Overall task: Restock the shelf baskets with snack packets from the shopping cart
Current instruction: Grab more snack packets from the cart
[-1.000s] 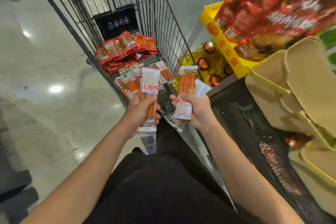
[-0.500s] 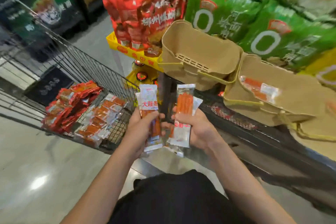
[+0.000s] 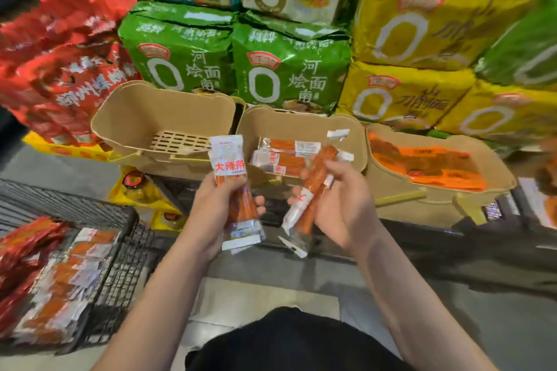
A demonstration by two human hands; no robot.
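- Both hands have come away from the shopping cart (image 3: pixel 90 250) and now sit in front of the shelf baskets.
- Left hand (image 3: pixel 217 208): fingers curled round an upright snack packet (image 3: pixel 233 190), label outward, probably to check which basket matches.
- Right hand (image 3: pixel 340 205): fingers clamped on tilted packets (image 3: pixel 313 190), angled toward the middle basket (image 3: pixel 301 123) just beyond, which already holds the same packets.
- Left basket (image 3: pixel 135 117): beyond the left hand, no packets visible.

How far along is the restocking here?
Partly done. The right basket holds a layer of orange packets and the middle basket a few, while the left basket looks empty. The left hand and right hand each grip packets. Plenty remain in the cart.
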